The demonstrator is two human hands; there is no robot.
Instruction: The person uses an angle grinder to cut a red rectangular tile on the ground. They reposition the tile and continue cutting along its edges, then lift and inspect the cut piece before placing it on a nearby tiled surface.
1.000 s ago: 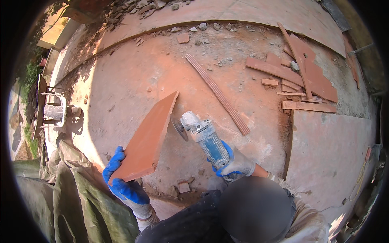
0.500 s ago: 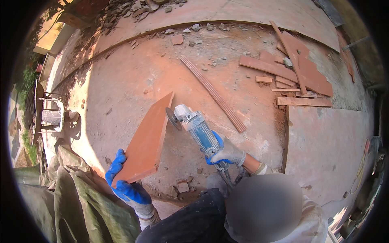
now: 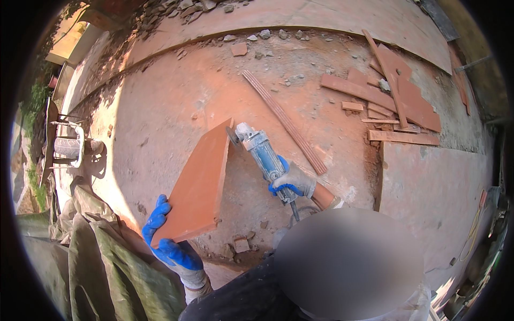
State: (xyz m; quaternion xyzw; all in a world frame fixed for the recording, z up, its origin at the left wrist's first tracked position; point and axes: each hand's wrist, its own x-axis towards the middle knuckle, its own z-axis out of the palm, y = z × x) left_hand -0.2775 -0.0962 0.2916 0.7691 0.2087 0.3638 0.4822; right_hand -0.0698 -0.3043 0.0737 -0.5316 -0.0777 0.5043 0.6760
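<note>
The left hand (image 3: 179, 255), half curled, pinched the near end of a red tile (image 3: 195, 184). The right hand (image 3: 294, 181) wrapped round a grinder (image 3: 266, 156), disc (image 3: 232, 136) by the tile's far tip. I couldn't tell how much was done or left.

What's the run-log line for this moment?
left hand: grips tile by lower end | right hand: holds grinder | disc: by tile's upper right edge, contact unclear | ridged strip: on ground

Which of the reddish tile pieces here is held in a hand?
The large tapered slab, its near end in the left hand; the ribbed strip and the pile at right lie unheld.
</note>
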